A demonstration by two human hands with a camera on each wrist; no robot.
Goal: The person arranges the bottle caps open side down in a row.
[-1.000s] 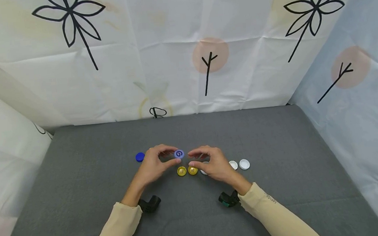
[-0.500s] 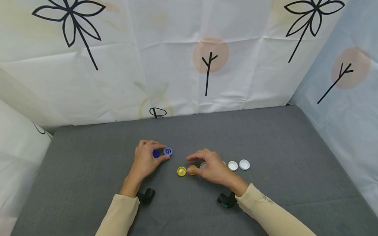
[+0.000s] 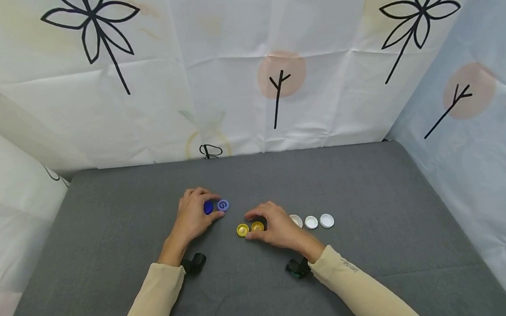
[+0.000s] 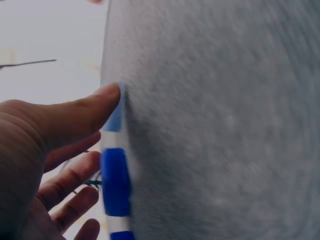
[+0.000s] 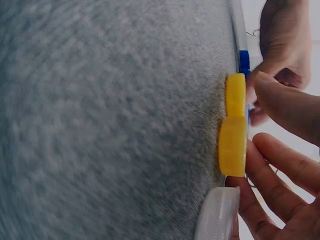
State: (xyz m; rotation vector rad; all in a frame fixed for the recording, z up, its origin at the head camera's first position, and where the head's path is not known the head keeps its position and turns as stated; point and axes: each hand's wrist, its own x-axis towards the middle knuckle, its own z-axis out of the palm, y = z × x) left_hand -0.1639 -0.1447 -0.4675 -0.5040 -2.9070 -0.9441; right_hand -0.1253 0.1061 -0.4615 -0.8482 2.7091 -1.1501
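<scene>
My left hand (image 3: 193, 212) pinches a light-blue bottle cap (image 3: 223, 205) with a spiral mark between thumb and index finger, down at the cloth. A dark-blue cap (image 3: 208, 207) sits inside the curve of that hand; another dark-blue cap (image 4: 122, 235) shows at the bottom of the left wrist view. My right hand (image 3: 274, 225) hovers round two yellow caps (image 3: 257, 227), fingers spread and loosely bent. In the right wrist view its thumb stands apart from the farther yellow cap (image 5: 236, 95), and its fingers lie behind the nearer yellow cap (image 5: 232, 147).
Several white caps (image 3: 311, 222) continue the row rightward, partly covered by the right hand. Grey cloth (image 3: 255, 283) covers the table. Printed white curtains (image 3: 228, 80) stand behind and at both sides. A black wrist camera (image 3: 194, 263) sits under the left wrist.
My left hand has carried the light-blue cap leftward, beside the dark-blue cap. My right hand has shifted slightly left and lower, toward the yellow caps.
</scene>
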